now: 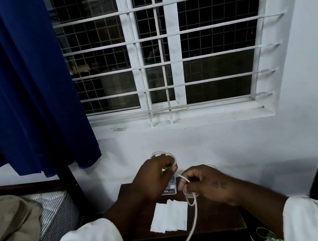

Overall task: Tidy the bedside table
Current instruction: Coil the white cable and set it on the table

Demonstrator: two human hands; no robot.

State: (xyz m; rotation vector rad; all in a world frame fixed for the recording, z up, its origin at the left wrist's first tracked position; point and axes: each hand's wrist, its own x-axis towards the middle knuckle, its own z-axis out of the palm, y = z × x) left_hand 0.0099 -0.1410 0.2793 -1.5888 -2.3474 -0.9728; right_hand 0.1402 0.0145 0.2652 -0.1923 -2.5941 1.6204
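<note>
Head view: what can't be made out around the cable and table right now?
In the head view:
- The cable: lower end cut off by the bottom edge.
- Its loops: mostly hidden inside the left hand.
- The small box on the table: partly covered by the left hand, label too small to read.

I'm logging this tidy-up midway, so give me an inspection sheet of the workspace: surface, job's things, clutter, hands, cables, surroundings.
Surface: dark wooden bedside table, partly hidden by the hands.
Job's things: white cable, partly coiled, held above the table.
Clutter: folded white papers and a small box lie on the table; the box's label is unreadable.
Hands: left hand grips the coiled loops; right hand pinches the loose strand.
Cables: the white cable's free length trails down out of view; a thin wire lies low at the right.
Surroundings: blue curtain, barred window, bed at the left.
</note>
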